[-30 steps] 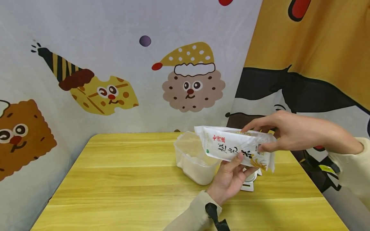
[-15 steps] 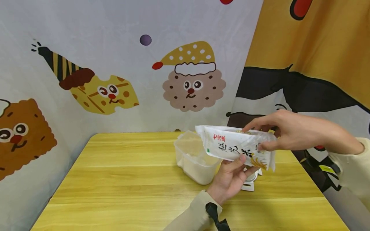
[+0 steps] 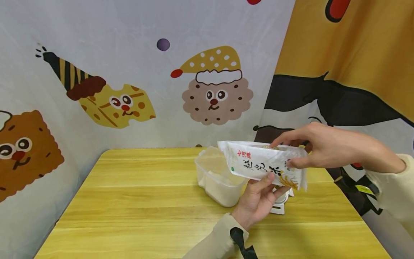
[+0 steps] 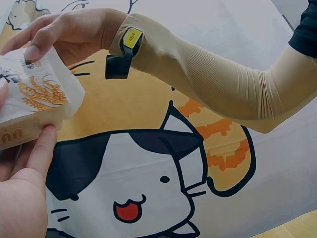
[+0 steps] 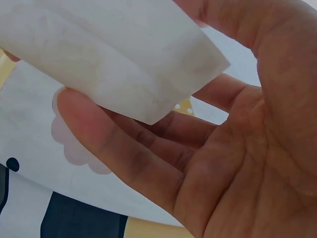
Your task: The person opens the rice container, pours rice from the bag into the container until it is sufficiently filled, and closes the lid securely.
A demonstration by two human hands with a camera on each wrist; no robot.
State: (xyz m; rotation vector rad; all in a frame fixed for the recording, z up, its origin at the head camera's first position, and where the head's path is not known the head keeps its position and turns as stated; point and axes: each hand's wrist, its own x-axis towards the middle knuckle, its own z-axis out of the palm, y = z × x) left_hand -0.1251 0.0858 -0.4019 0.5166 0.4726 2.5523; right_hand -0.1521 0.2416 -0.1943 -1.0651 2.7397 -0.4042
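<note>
A white printed rice bag (image 3: 258,162) is held in the air in the head view, tilted so its left end hangs lower over a clear plastic container (image 3: 202,172) with white rice inside. My left hand (image 3: 255,207) holds the bag from below, thumb on the printed front. From above, my right hand (image 3: 310,145) grips the bag's right end, thumb on the front and fingers behind the upper edge. The left wrist view shows the bag's wheat-printed end (image 4: 42,94) between both hands. Close by in the right wrist view is the bag's plain white end (image 5: 124,54).
Behind my left hand, a white flat device (image 3: 279,207) is mostly hidden. The yellow wooden table (image 3: 129,201) stretches left and toward the front. A cartoon-printed cloth (image 3: 136,64) hangs behind the table's far edge.
Both hands keep the same hold, and the bag stays over the container. Only a very slight shift of the bag shows.
</note>
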